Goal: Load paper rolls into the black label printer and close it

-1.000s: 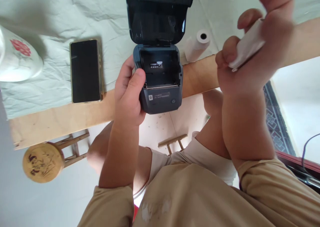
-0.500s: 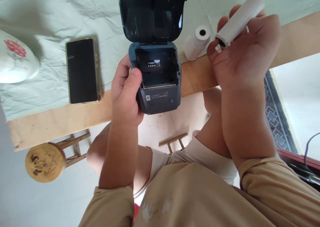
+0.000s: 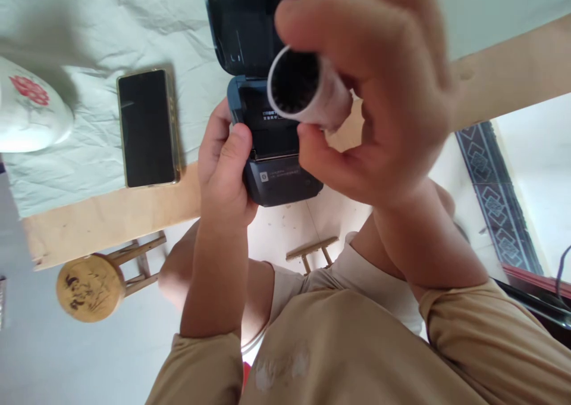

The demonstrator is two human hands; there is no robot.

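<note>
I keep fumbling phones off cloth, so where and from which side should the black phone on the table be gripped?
Grip the phone across its two long edges, from above. It lies flat, screen up, on the cloth, with bare cloth on both long sides.

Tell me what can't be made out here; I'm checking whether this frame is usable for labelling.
Head view, the only one:
- Printer paper bay: largely covered by the right hand and its paper roll.
- Printer lid: cut by the top edge.
- Right hand: close and blurred.
- Bay label: too small to read.
- White floral dish: cut by the left edge.
</note>
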